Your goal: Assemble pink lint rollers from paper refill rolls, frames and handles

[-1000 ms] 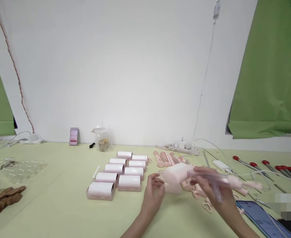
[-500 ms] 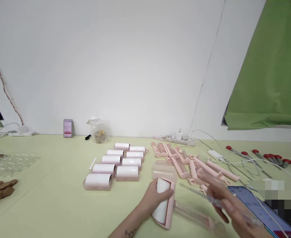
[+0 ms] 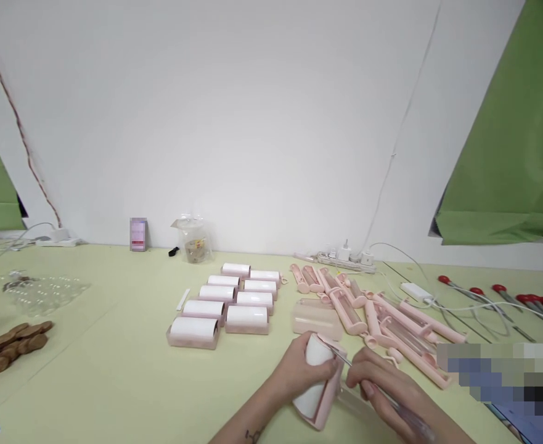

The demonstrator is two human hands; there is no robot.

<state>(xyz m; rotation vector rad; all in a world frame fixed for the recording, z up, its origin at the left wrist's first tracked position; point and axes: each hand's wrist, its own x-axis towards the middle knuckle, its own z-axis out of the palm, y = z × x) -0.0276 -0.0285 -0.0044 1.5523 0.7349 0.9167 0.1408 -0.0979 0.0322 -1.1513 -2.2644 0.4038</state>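
My left hand [image 3: 304,369] is wrapped round a white roll [image 3: 318,353] in a pink holder [image 3: 327,394], tilted above the table. In my right hand [image 3: 382,385] is a slim screwdriver-like tool with a clear handle [image 3: 414,422]; its thin metal shaft points left and its tip touches or nearly touches the top end of the roll. A clear cover [image 3: 316,317] lies just behind my left hand. Several white rolls in pink holders [image 3: 247,320] stand in two columns to the left. Pink handle parts [image 3: 347,311] are heaped behind my right hand.
Red-capped tools [image 3: 477,293], white cables and a power strip [image 3: 345,262] are at the right and back. A bag with tape [image 3: 195,243] and a small upright pink card [image 3: 138,234] stand near the wall. Brown pieces [image 3: 12,345] lie left, with part of another person's hand at the edge.
My right hand has moved left with the tool, whose tip is now at the roll's top end. The view has shifted slightly, and fingers now show at the left edge.
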